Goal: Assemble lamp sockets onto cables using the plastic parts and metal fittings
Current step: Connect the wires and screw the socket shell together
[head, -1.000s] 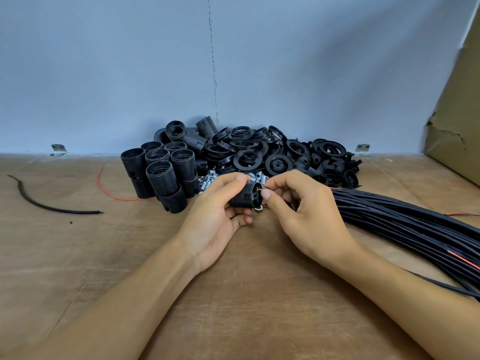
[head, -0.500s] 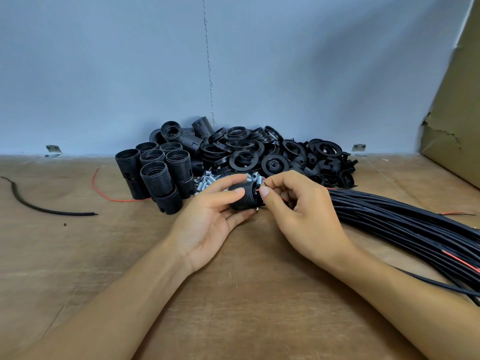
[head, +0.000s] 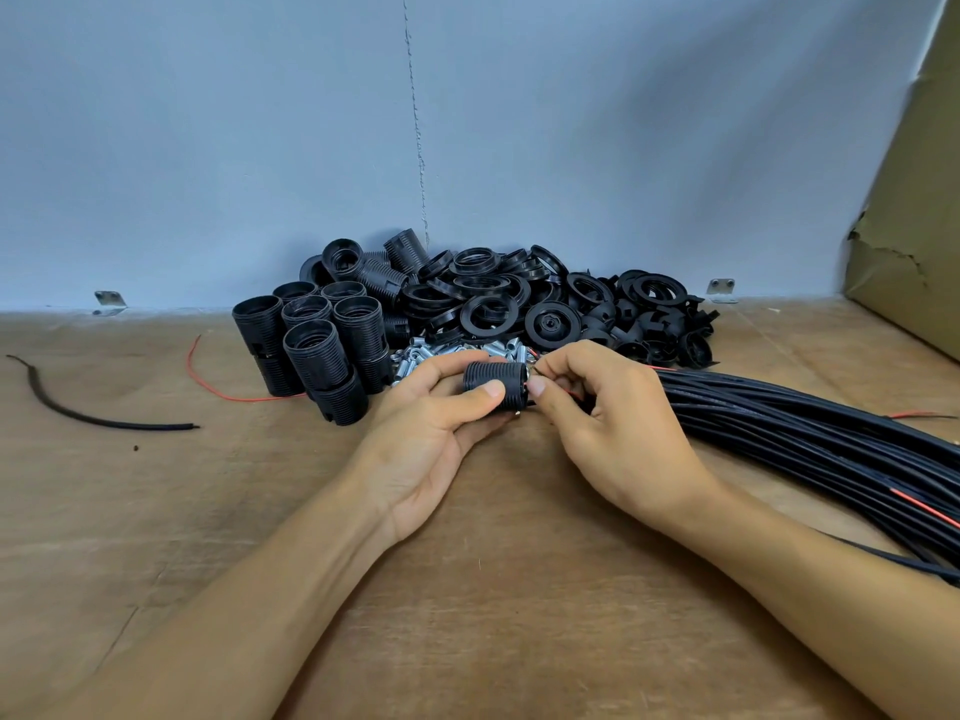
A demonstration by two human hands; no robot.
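Socket (head: 493,385) in left hand (head: 428,452); wire (head: 570,393), right hand (head: 621,433)

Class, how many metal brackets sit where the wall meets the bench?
2: left bracket far left of the parts pile, right bracket just right of it. The pile may hide more.

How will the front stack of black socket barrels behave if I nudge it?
The front stack stands two barrels high and leans, so it probably topples easily. Being round, fallen barrels would likely roll on the table. Ribbed plastic should grip well.
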